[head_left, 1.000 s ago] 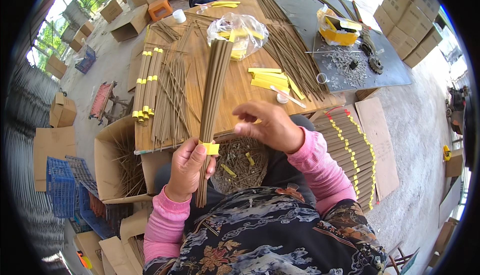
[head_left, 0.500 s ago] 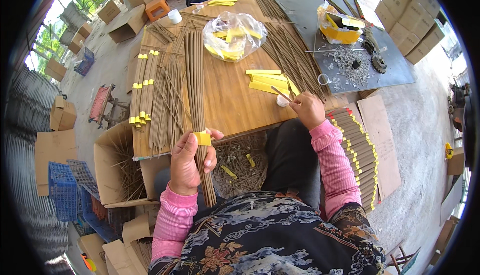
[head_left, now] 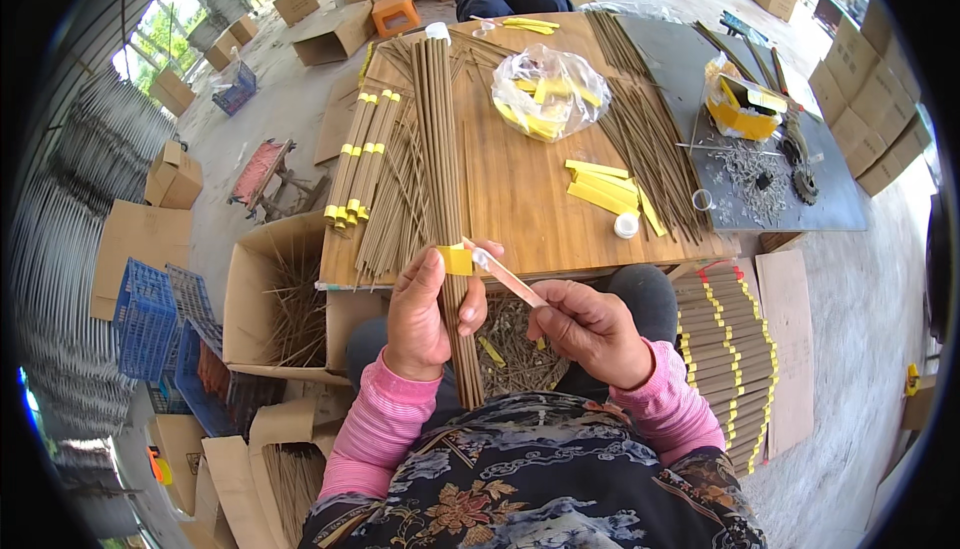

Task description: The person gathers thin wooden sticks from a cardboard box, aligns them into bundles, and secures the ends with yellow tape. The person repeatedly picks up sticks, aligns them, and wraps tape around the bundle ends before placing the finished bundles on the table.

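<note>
Head view: I see the left hand point(head_left: 425, 304) grasping a stick bundle point(head_left: 438, 139) that runs from about twelve to six o'clock, a yellow strip point(head_left: 455, 261) against it. At four o'clock, the right hand point(head_left: 592, 333) pinches a flat stick point(head_left: 512, 279).

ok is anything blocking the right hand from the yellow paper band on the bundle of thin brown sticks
Nothing visible: the right hand holds a flat pinkish stick, its whitish tip right by the yellow paper band; the left hand grips the bundle of thin brown sticks.
</note>
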A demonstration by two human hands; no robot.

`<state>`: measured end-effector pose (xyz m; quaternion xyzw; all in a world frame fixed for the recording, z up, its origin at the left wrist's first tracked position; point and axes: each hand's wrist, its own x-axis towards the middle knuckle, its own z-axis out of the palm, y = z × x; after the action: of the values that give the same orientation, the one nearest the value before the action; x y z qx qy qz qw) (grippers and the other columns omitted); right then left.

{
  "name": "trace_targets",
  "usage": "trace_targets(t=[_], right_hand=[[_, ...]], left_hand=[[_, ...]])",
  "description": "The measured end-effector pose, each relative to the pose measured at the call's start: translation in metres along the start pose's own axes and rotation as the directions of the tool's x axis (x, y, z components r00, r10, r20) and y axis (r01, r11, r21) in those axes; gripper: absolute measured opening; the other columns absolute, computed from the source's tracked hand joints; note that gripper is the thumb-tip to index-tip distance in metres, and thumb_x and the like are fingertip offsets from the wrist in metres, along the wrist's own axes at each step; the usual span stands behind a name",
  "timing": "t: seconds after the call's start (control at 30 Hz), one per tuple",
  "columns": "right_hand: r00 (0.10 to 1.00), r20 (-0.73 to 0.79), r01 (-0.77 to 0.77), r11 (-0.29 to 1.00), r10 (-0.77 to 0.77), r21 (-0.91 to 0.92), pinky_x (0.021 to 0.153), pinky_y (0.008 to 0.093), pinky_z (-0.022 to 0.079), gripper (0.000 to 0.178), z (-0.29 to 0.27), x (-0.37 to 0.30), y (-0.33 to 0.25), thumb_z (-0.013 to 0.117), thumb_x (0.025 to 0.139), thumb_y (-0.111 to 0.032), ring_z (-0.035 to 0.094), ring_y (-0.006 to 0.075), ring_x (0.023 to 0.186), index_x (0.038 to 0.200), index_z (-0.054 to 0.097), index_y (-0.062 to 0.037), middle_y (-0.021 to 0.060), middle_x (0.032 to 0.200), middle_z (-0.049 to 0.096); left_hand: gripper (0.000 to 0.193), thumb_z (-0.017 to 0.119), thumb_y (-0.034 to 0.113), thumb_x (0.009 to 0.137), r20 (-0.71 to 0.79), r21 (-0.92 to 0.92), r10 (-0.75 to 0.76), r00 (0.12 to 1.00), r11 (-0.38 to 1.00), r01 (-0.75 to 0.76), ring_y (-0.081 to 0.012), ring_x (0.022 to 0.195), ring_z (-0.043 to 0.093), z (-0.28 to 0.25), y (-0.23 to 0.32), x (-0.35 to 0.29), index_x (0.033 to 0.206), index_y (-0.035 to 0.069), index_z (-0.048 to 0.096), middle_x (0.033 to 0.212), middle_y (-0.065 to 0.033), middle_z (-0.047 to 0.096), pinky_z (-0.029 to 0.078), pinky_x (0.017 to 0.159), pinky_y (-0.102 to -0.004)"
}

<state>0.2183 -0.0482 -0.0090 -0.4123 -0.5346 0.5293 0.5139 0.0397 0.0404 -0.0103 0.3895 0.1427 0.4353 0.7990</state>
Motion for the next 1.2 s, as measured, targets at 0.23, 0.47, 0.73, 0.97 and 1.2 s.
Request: trace_targets(t=[0.23,0.47,0.73,0.97,1.2], right_hand=[[0.848,0.006,0.45,0.714,-0.53,-0.537,0.06,0.0283,0.045,0.041,0.029,0.008,0.006,0.058,0.077,0.005,0.055,0.0226,0.067,0.116,0.051,0.0011,0.0135,0.082,0.056],[0.793,0.062,0.483,0.564,-0.606,-0.67,0.063,0.0312,0.045,0.046,0.036,0.008,0.004,0.062,0.071,0.006,0.054,0.0239,0.069,0.115,0.053,0.0007,0.0129,0.083,0.053],[0.835,0.053,0.463,0.647,-0.547,-0.606,0.06,0.0293,0.045,0.041,0.039,0.005,-0.003,0.061,0.072,0.005,0.054,0.0237,0.068,0.113,0.054,0.0007,0.0128,0.082,0.054],[0.984,-0.065,0.165,0.985,-0.168,-0.042,0.059,0.0209,0.043,0.02,0.037,0.002,-0.004,0.051,0.088,-0.006,0.051,0.0073,0.067,0.105,0.056,0.0031,0.0035,0.074,0.056],[0.984,0.105,-0.162,0.963,0.142,0.217,0.053,0.0169,0.037,0.021,0.032,0.003,-0.016,0.048,0.09,-0.011,0.045,0.0025,0.061,0.106,0.058,0.0,-0.0014,0.069,0.054]], left_hand=[[0.039,0.043,0.032,0.091,-0.023,-0.015,-0.002,1.0,1.0,0.002,-0.0095,0.05,0.046,0.003,0.003,-0.013,0.108,-0.001,0.05,0.108,-0.0214,0.052,0.037,0.038,-0.0202],[0.037,0.044,0.03,0.09,-0.055,-0.039,0.004,0.998,0.999,-0.006,-0.0105,0.053,0.05,0.003,0.007,-0.021,0.108,0.0,0.052,0.108,-0.0202,0.054,0.038,0.04,-0.0204],[0.035,0.045,0.028,0.09,-0.032,-0.023,0.036,0.999,0.999,-0.037,-0.0102,0.053,0.049,0.003,0.009,-0.023,0.109,0.0,0.053,0.107,-0.0217,0.053,0.038,0.039,-0.0204],[0.034,0.045,0.027,0.091,0.036,-0.009,0.042,0.998,0.999,-0.042,-0.0115,0.052,0.05,0.006,0.009,-0.025,0.108,-0.002,0.053,0.106,-0.0237,0.053,0.039,0.04,-0.0203],[0.036,0.044,0.027,0.091,0.045,-0.021,0.074,0.996,0.997,-0.073,-0.0113,0.051,0.051,0.003,0.008,-0.023,0.108,-0.004,0.052,0.104,-0.0257,0.053,0.04,0.038,-0.02]])
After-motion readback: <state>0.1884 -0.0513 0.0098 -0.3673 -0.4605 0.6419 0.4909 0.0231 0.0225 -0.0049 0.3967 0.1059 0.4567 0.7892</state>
